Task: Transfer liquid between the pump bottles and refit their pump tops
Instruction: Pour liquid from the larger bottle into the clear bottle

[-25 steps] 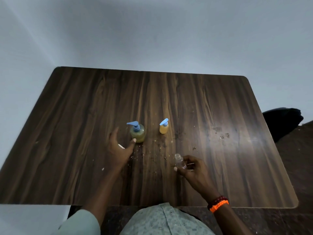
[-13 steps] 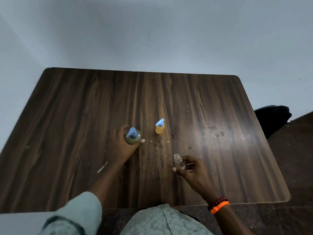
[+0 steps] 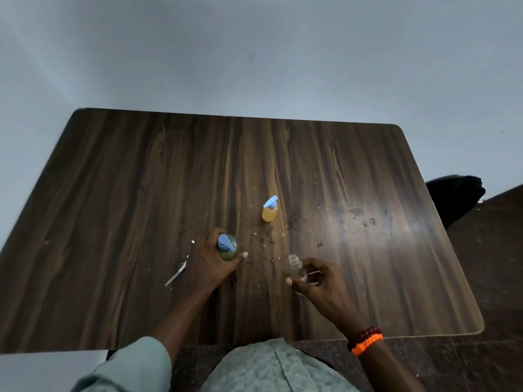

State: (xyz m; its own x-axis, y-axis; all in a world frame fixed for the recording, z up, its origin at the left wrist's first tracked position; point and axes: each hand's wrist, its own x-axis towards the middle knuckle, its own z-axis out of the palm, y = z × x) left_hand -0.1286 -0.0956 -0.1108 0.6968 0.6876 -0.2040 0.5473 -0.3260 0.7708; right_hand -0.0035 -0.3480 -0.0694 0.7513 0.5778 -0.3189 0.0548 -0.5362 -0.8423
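Observation:
My left hand [image 3: 210, 261] is wrapped around a greenish pump bottle [image 3: 229, 250] with a blue pump top, near the middle of the dark wooden table [image 3: 113, 193]. My right hand [image 3: 317, 281] holds a small clear bottle [image 3: 297, 268] with no top, its open neck tilted up and to the left. A small orange pump bottle [image 3: 269, 212] with a blue pump top stands alone further back, between the two hands.
A thin white tube [image 3: 177, 274] lies on the table left of my left hand. Crumbs and stains dot the wood around the bottles and to the right. A dark object [image 3: 455, 196] sits on the floor past the table's right edge.
My left hand closed around the greenish pump bottle and drew it toward me. My right hand kept the clear bottle in nearly the same place.

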